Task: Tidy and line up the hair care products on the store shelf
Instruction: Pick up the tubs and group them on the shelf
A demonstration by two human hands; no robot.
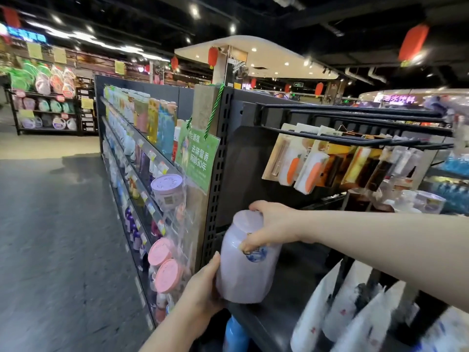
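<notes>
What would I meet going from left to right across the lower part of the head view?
pink jar lids → left hand → pale purple bottle → white pouches. The right hand grips the bottle's top and overlaps it, so I leave it out.

The grey floor [50, 237] fills the lower left of my view and turns beige further off. The ceiling [279, 11] above me is black, dotted with small spotlights. Red lanterns [413, 41] hang at upper right. A pale pillar [220, 67] stands at top centre, and a dark rack [48, 130] sits at far left.
</notes>
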